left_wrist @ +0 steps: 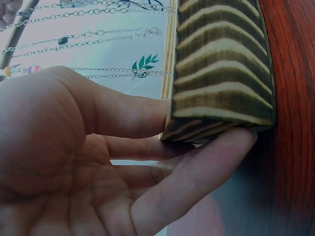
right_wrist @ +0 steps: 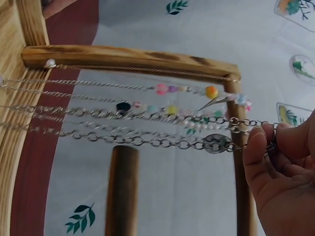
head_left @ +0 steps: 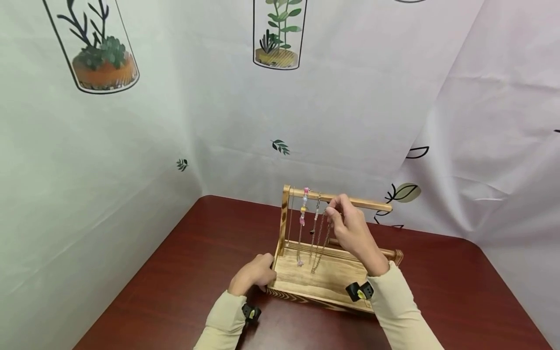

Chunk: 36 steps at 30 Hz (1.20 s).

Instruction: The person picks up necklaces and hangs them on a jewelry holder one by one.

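Observation:
A wooden jewelry stand (head_left: 302,284) has a shallow tray base, a left post and a top bar (head_left: 372,204). My left hand (head_left: 254,272) grips the tray's front left corner; in the left wrist view its thumb and fingers lie around the dark-striped edge (left_wrist: 221,64). Just below the top bar, my right hand (head_left: 352,228) pinches a silver chain necklace (right_wrist: 162,143) by its upper end. A round metal disc (right_wrist: 215,143) sits on that chain near the fingertips. To its left hang a colourful beaded necklace (head_left: 304,209) and several thinner chains, reaching down toward the tray.
A shorter round wooden bar (right_wrist: 123,191) stands behind the chains in the right wrist view. The stand rests on a dark red table (head_left: 188,272). A white cloth (head_left: 350,107) printed with plants hangs behind and beside the table.

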Each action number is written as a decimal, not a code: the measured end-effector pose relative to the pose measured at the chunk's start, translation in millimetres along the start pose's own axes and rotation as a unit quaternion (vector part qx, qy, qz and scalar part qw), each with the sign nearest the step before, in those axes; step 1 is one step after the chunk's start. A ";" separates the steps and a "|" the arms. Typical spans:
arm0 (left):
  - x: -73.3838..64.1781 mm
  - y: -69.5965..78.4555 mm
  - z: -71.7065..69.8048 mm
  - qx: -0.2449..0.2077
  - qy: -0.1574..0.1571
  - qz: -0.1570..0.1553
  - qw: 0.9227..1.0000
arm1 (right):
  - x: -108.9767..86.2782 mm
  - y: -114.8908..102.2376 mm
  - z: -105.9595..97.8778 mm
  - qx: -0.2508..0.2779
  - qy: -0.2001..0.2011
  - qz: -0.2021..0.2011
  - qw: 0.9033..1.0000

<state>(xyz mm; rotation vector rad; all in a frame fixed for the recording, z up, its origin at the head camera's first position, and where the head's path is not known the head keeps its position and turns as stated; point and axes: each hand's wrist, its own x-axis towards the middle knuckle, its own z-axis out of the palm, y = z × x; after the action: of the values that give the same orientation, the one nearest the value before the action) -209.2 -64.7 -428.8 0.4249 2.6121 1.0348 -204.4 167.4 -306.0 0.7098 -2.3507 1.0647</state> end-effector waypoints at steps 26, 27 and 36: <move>-3.6 0.9 2.3 -0.005 -0.003 -0.003 1.000 | -25.5 31.1 -48.1 -0.052 0.069 0.050 0.995; -3.2 1.0 2.4 -0.004 -0.004 -0.002 1.000 | -26.4 31.9 -51.2 -0.057 0.072 0.054 0.994; -1.9 -0.5 -0.1 -0.013 0.004 0.000 1.000 | -30.9 36.5 -71.3 -0.070 0.108 0.083 0.988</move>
<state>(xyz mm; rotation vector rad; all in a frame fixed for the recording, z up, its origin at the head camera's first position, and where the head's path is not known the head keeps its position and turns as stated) -207.6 -65.8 -428.8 0.4157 2.6029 1.0706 -189.7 251.8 -301.8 0.3327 -2.2976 0.9779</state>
